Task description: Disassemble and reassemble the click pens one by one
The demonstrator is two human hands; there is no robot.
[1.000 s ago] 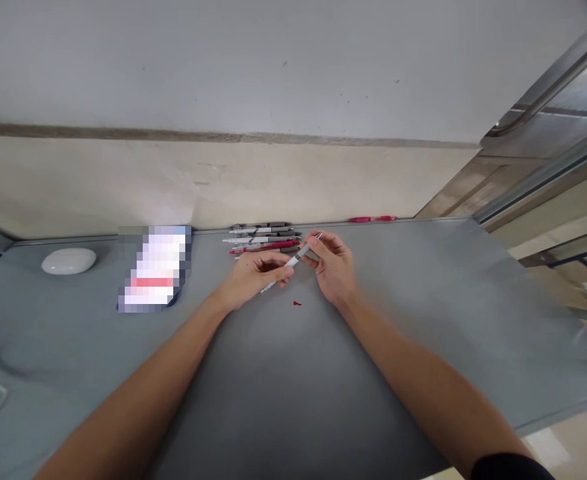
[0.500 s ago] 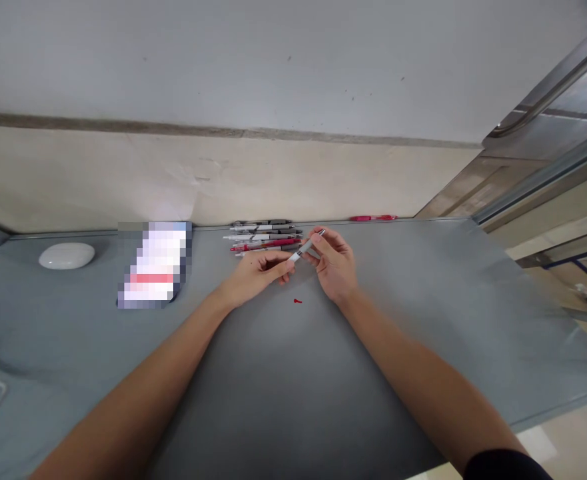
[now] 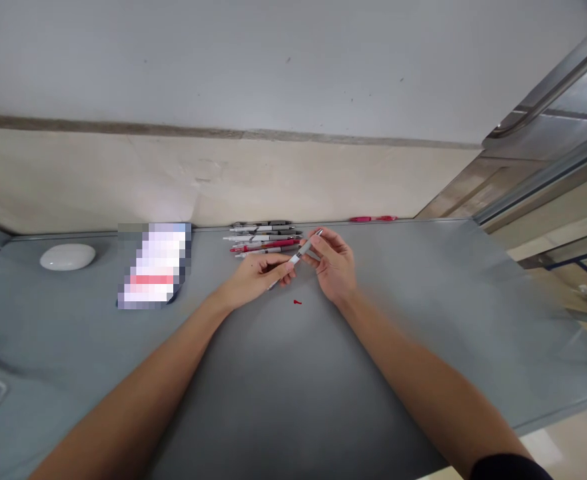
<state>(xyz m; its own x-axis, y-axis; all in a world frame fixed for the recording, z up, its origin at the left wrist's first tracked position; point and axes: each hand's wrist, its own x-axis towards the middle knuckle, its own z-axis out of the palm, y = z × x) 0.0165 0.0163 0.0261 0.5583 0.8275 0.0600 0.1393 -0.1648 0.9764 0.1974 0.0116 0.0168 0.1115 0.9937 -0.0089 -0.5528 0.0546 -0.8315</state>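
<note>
Above the grey tabletop (image 3: 423, 320), the left hand (image 3: 253, 277) and right hand (image 3: 334, 265) each pinch an end of a white-and-grey pen (image 3: 297, 255), a pen row (image 3: 263, 239) lying just beyond them.

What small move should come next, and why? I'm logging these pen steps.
Probably lower the left hand to pick up the small red piece. Both hands grip the slim white-and-grey pen, the right hand at its grey end, and that piece lies loose just below.
</note>
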